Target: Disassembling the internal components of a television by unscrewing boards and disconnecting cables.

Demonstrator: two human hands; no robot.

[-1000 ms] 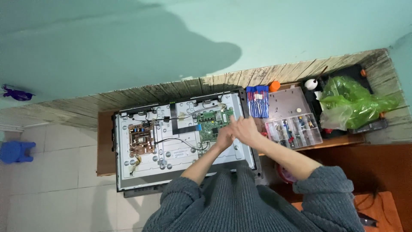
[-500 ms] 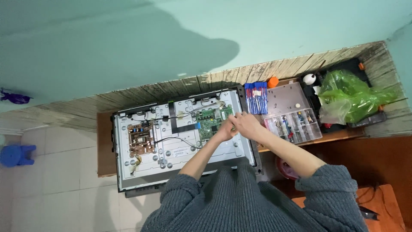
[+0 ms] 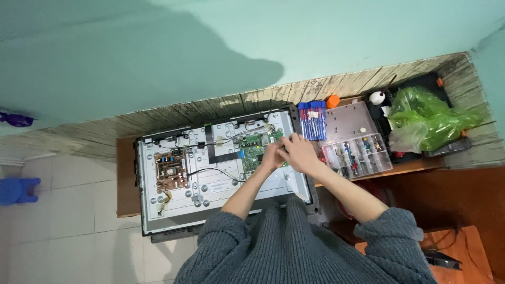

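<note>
An opened flat television [image 3: 210, 189] lies back-side up on a low table, its metal chassis exposed. A green circuit board [image 3: 251, 150] sits at its upper right and a brown power board [image 3: 170, 171] at its left. My left hand [image 3: 272, 155] and my right hand [image 3: 296, 151] are pressed together over the right edge of the green board. The fingers are curled close and whatever is between them is hidden. Black cables [image 3: 215, 171] run across the chassis between the boards.
A clear compartment box [image 3: 357, 150] with small parts stands right of the television, beside a blue-handled tool set [image 3: 313, 120]. A green plastic bag [image 3: 426, 113], an orange cap [image 3: 332, 100] and a white object [image 3: 376, 98] lie further right. A blue stool [image 3: 18, 190] stands on the tiled floor at left.
Both hands have stayed together over the green board, with only slight finger movement. The camera view has shifted a little.
</note>
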